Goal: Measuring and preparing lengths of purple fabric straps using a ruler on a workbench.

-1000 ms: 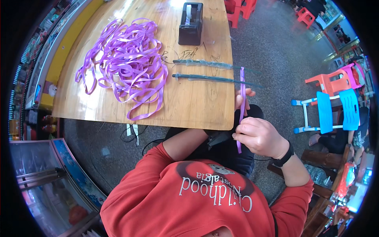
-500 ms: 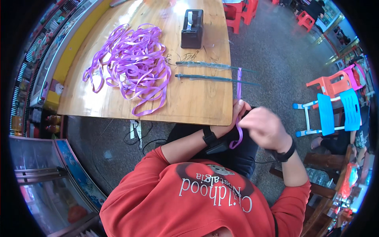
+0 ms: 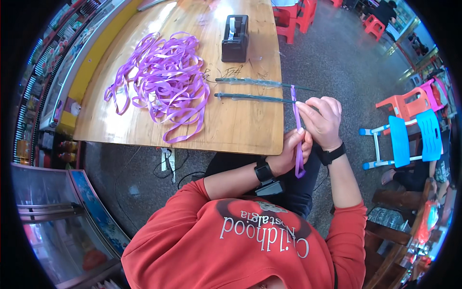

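Observation:
A strip of purple ribbon (image 3: 296, 121) hangs off the table's right edge, its upper end at two thin dark sticks. My left hand (image 3: 291, 150) is closed around its lower part, and a loop dangles below. Higher up, my right hand (image 3: 323, 120) pinches the ribbon with thumb and finger, close to the nearer stick (image 3: 255, 98); whether it also touches the stick cannot be made out. The farther stick (image 3: 252, 82) lies parallel, partly wrapped in clear film. Both sticks jut past the table edge. A large tangled heap of purple ribbon (image 3: 163, 77) lies to the left.
On the wooden table (image 3: 240, 130) stands a black tape dispenser (image 3: 235, 41). A blue folding chair (image 3: 399, 142) and an orange stool (image 3: 406, 102) are at the right. A glass-front fridge (image 3: 57, 226) is at lower left, and cables (image 3: 166, 166) lie on the floor under the table.
My right hand has moved up and forward to the ribbon beside the nearer stick. My left hand has shifted slightly nearer to me, and the hanging ribbon is straighter.

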The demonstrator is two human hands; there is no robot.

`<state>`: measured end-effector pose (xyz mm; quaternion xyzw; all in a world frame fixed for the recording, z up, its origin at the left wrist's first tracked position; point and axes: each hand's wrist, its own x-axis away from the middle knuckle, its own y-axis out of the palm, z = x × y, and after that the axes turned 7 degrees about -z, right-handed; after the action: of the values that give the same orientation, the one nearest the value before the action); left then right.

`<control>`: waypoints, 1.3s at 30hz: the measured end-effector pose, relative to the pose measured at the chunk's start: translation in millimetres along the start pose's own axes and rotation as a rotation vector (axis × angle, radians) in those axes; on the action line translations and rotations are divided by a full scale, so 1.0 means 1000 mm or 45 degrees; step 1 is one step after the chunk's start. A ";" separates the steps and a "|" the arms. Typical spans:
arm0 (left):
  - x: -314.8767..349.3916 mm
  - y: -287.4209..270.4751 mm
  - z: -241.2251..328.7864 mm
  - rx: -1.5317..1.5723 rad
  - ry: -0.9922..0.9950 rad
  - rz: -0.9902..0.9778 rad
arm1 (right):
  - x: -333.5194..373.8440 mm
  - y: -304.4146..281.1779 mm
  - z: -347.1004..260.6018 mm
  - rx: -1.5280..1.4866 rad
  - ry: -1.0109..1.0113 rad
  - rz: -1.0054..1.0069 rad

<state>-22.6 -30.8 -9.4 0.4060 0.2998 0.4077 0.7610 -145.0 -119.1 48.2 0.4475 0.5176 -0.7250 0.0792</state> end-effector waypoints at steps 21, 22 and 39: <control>0.048 0.039 0.014 -0.645 -0.180 -0.167 | -0.024 -0.004 0.000 -0.179 -0.077 -0.149; 0.051 0.049 0.024 -0.764 -0.126 -0.278 | -0.026 -0.006 0.001 -0.238 -0.039 -0.185; -0.101 0.079 0.227 -1.308 -0.113 0.345 | -0.088 0.004 0.052 -1.110 0.999 -0.999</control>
<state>77.1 -176.1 182.5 0.0329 -0.0260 0.5790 0.8142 -120.6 -194.7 112.6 0.3837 0.8743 -0.2118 -0.2085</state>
